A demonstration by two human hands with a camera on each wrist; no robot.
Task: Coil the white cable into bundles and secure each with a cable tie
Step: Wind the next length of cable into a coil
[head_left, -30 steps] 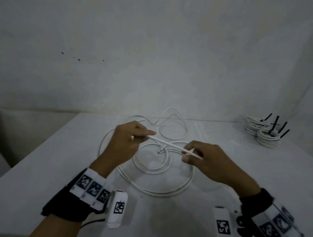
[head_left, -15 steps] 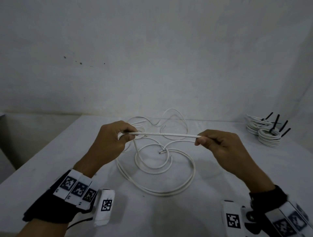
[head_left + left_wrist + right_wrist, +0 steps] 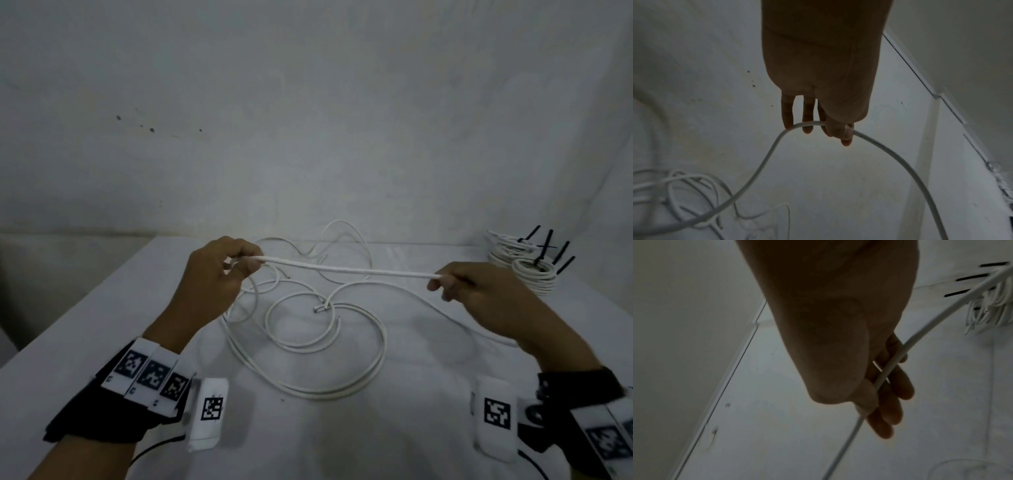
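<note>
Both hands are holding one white cable up above the table, a straight span running btwn them. Left hand, at about 9 o'clock of the loose loops, is pinching the cable w/ thumb and fingertips; in the left wrist view the cable is crossing under the fingers and dropping away on both sides. Right hand, at about 3 o'clock, is gripping the other end of the span, fingers curled round it; right wrist view is showing the cable lying along the fingers w/ the thumb pressing it. Rest of the cable is lying in loose loops on the table below and btwn the hands, a cut end showing near the middle. Finished bundles w/ black ties sticking up are sitting at about 2 o'clock, near the far right corner, just beyond the right hand.
</note>
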